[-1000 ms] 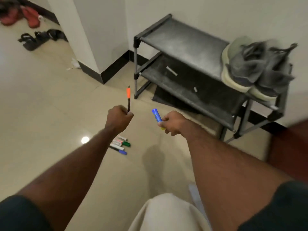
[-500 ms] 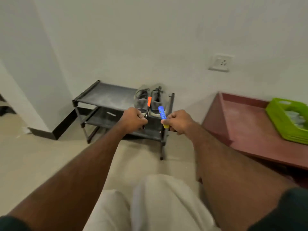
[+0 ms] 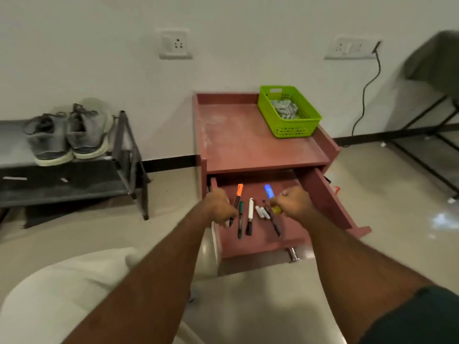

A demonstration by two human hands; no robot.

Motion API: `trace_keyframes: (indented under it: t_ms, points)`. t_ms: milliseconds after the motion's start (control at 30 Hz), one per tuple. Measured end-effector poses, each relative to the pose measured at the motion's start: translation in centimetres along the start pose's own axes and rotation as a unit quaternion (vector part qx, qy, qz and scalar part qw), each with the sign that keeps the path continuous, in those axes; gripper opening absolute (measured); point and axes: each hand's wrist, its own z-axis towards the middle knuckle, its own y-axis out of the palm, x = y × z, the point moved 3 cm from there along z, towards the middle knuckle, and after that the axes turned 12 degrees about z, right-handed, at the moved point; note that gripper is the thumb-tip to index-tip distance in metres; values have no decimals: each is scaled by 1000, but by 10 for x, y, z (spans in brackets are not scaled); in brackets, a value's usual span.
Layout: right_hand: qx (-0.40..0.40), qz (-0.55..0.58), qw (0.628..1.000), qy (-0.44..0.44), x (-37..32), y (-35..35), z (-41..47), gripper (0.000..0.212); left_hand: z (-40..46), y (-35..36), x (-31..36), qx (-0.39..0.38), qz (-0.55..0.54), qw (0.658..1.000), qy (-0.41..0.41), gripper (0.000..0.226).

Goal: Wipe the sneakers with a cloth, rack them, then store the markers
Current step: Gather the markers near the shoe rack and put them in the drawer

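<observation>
Two sneakers (image 3: 67,135) are sitting racked at left. Over the open drawer (image 3: 263,240) at centre, the left hand (image 3: 219,207) is gripping an orange-capped marker (image 3: 237,201), the right hand (image 3: 291,204) a blue-capped marker (image 3: 269,192); storing is underway, and both grips likely need releasing next.

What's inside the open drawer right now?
Loose markers lie in the open drawer: a green one, a white one, small white ones. Both hands hide the rest.
</observation>
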Motion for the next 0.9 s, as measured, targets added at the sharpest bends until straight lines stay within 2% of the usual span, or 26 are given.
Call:
trace_keyframes:
  t_ms: [167,267,300,367,467,633,733,833,900]
  points:
    - [-48,-102,991,73,53,2,32,30,41,47,26,19,48,998,-20,25]
    - [-76,-159,981,77,65,13,51,35,66,62,26,50,38,996,-60,11]
    - [-73,-177,979,72,69,15,57,40,74,66,26,63,30,995,-71,7]
    - [-47,-196,978,62,75,20,68,45,87,75,24,91,37,991,-93,17]
    - [-1,-191,977,97,85,25,80,54,103,89,23,116,82,983,-116,24]
    - [-13,-185,976,110,99,37,91,55,109,105,15,74,74,985,-135,25]
    - [-23,-145,984,98,97,39,89,48,106,106,11,57,54,986,-149,26]
    - [-23,-73,994,75,82,36,85,28,102,96,10,71,1,987,-141,36]
    - [14,-52,998,34,66,30,80,11,100,83,12,107,-28,988,-110,32]
